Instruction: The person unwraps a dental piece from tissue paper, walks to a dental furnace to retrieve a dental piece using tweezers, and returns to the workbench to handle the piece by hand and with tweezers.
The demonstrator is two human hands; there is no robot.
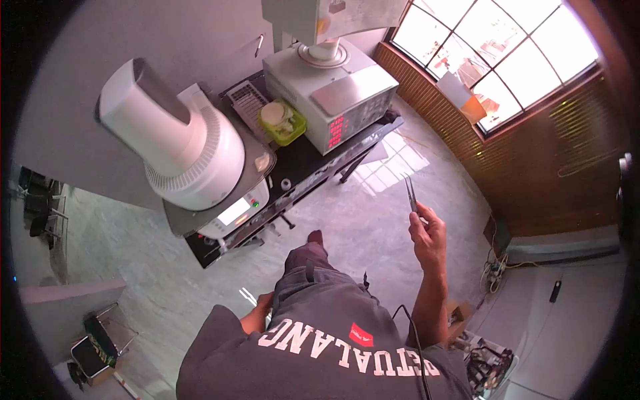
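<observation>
1. Head view, right hand: the person's right hand point(430, 233) is raised over the floor point(353, 233), well to the right of the counter point(307, 157). Thumb and fingers pinch a pair of dark tweezers point(411, 193), whose slim tips point to the far side with a narrow gap between them.
2. Head view, left hand: the left hand point(265, 303) is down beside the hip, partly hidden by the body, so I cannot tell whether its fingers are spread or pressed together.
3. Head view, counter: on its left part stands a large white machine point(207, 147) with a rounded top and a lit panel (one green button shows there). A small pale piece point(262, 162) lies on the machine's grey ledge. Farther right sits a box-shaped grey unit point(333, 93) with red digits on its front. Between the two machines is a yellow-green basket point(297, 133) holding pale, rounded pieces, and a small ring point(286, 184) lies near the counter's front edge.
4. Head view, surroundings: a gridded window point(500, 40) is at the far right. Nearer, a black cable point(415, 333) runs over the person's dark shirt point(300, 367), which bears white letters.
</observation>
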